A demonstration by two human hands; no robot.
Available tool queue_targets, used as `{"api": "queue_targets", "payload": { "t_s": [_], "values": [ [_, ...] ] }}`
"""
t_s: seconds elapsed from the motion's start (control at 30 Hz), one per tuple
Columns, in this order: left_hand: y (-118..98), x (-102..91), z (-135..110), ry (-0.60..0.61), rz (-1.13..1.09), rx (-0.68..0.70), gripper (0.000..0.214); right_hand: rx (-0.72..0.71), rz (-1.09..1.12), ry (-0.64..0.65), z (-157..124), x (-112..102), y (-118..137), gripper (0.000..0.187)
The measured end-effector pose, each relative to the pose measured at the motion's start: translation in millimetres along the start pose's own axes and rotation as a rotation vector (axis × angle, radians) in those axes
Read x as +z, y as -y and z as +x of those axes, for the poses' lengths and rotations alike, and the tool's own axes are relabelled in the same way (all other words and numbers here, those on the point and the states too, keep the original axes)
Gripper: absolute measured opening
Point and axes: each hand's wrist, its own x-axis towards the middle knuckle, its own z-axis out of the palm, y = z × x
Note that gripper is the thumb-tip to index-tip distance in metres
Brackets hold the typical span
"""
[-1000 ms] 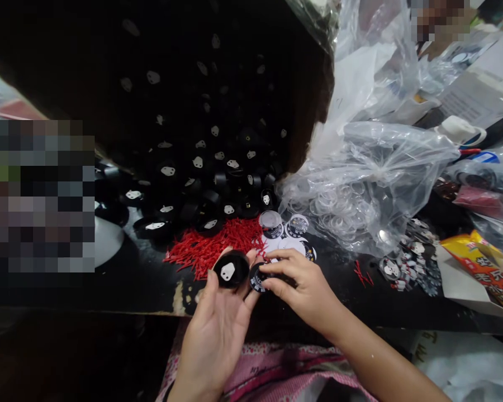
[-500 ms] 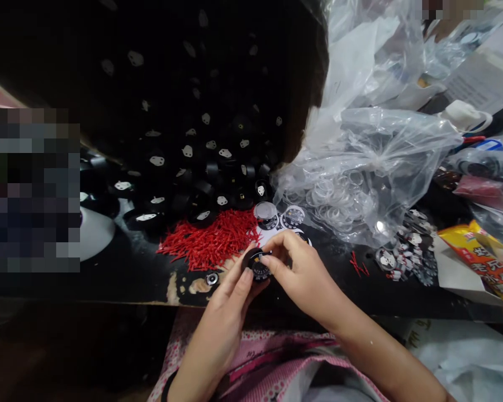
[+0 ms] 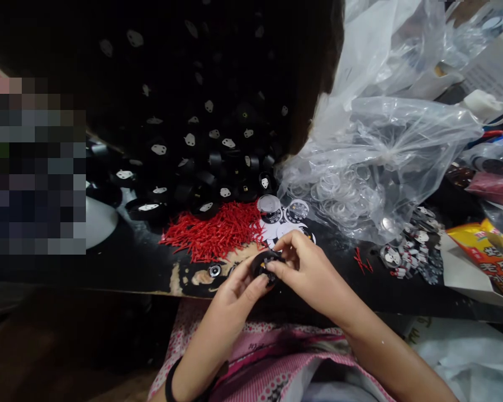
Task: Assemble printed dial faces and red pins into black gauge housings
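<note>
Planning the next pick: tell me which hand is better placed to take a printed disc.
Right, probably: the right hand sits just beside the printed discs, while the left hand steadies the black cap.

Red Chinese characters stand on the yellow packet at the near right, but they are too blurred to read. The printed discs in the middle and the paper sheet at the far right carry marks too small to read.

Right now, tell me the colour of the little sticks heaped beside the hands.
The little sticks are bright red; the head view shows them best.
</note>
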Motion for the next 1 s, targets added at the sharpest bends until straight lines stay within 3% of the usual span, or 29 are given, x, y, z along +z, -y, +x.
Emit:
{"api": "queue_targets", "payload": {
  "t_s": [0.17, 0.27, 0.47, 0.57, 0.67, 0.83, 1.0],
  "values": [
    [10.7, -12.5, -2.8, 0.010, 0.158, 0.028, 0.041, -0.026, 0.020, 0.094, -14.4, 2.2, -4.8, 0.020],
    [8.9, -23.5, -8.3, -0.083, 0.186, 0.072, 0.041, -0.127, -0.093, 0.131, -9.9, 0.0, -2.6, 0.021],
    [-6.6, -23.2, -13.3, -0.215, -0.137, 0.105, 0.030, -0.300, -0.859, 0.037, 22.1, 7.7, 2.3, 0.016],
    [-10.1, -17.2, -12.4, -0.232, -0.231, 0.110, 0.023, -0.338, -1.014, 0.041, 31.7, 16.4, 4.2, 0.016],
    [-11.5, -14.6, -11.0, -0.237, -0.310, 0.084, 0.022, -0.327, -0.967, 0.051, 33.6, 18.5, 3.6, 0.017],
    [-15.7, -12.5, -7.7, -0.128, -0.447, -0.111, 0.021, -0.233, -0.712, 0.037, 25.4, 9.3, -6.1, 0.012],
    [-14.7, -13.0, -6.9, -0.227, -0.347, 0.058, 0.020, -0.137, -0.703, -0.014, 19.2, 2.0, -8.4, 0.009]
  ]
}}
